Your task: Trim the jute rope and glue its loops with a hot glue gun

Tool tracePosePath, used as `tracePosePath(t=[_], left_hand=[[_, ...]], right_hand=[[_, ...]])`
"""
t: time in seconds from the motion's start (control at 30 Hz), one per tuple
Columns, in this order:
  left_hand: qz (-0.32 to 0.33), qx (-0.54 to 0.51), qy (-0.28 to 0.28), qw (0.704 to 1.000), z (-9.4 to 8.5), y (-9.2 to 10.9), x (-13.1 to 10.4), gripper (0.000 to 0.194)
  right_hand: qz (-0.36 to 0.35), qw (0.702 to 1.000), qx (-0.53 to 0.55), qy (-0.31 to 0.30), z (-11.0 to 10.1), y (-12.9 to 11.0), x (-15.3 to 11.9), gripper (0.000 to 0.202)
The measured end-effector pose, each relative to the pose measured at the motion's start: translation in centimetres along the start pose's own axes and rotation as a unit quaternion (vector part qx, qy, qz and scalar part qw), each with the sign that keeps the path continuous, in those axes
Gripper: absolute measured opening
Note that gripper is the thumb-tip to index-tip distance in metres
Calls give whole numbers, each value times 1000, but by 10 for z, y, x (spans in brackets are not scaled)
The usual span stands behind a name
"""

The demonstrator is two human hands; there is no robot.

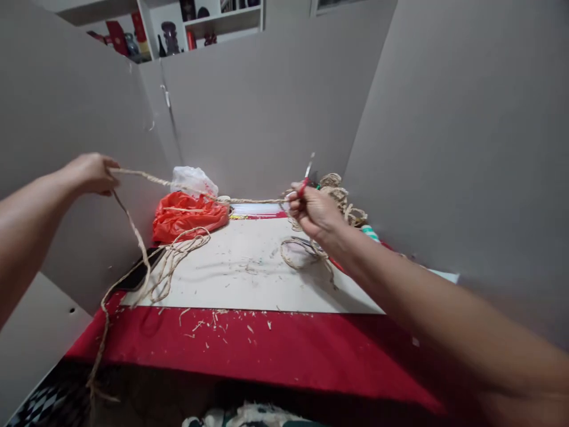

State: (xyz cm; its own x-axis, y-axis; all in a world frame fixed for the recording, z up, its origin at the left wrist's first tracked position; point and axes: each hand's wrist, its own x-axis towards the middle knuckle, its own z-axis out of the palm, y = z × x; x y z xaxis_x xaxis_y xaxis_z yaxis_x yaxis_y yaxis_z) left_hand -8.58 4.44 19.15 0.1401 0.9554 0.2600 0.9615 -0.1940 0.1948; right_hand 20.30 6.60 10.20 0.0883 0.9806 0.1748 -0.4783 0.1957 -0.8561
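Note:
A tan twisted rope point(249, 201) stretches nearly level between my two hands above the table. At the left, my left hand point(91, 173) is closed on one part of it, and a loose length drops from there to the table and over its front edge. My right hand point(313, 207) grips the rope's other part, along with small red-handled scissors point(306, 177) whose blades point up. More of the rope lies in loops on the white board point(240, 261) at the left. Another rope piece point(291, 261) curls on the board below my right hand.
An orange plastic bag point(191, 219) and a clear bag point(193, 179) sit at the back left. Rope bundles point(335, 193) are heaped at the back right. Fibre scraps dot the board and red cloth point(249, 350). Grey panels point(267, 107) enclose the table's back and sides.

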Motion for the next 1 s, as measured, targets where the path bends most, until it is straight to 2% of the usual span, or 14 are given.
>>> tracePosePath(t=[0.17,0.23,0.3,0.37,0.47,0.53,0.63,0.73,0.87,1.0], left_hand=[[9,-82,-52,995,15,-20,-28,22],[17,-112,-80,990,29,-20,-41,25],[46,-157,-108,981,53,-7,-50,37],[83,-265,-136,951,83,17,-57,44],[108,-435,-155,881,125,54,-64,23],[71,-509,-148,845,141,68,-68,23],[34,-538,-130,832,151,73,-74,27],[-7,-558,-157,815,155,69,-80,30],[-66,-607,-221,761,168,61,-86,32],[-117,-653,-190,724,187,50,-83,25]], right_hand=[[99,993,15,-59,8,32,-18,15],[127,989,13,-79,11,40,-27,15],[148,985,8,-91,14,46,-35,15],[161,982,3,-99,17,51,-41,15],[170,979,-1,-112,17,55,-48,14],[176,977,-3,-117,14,56,-51,12],[190,975,-9,-115,5,57,-49,10],[195,977,-15,-90,-3,60,-33,11],[155,987,-37,-30,-7,61,9,18],[94,992,-86,-4,6,53,60,19]])
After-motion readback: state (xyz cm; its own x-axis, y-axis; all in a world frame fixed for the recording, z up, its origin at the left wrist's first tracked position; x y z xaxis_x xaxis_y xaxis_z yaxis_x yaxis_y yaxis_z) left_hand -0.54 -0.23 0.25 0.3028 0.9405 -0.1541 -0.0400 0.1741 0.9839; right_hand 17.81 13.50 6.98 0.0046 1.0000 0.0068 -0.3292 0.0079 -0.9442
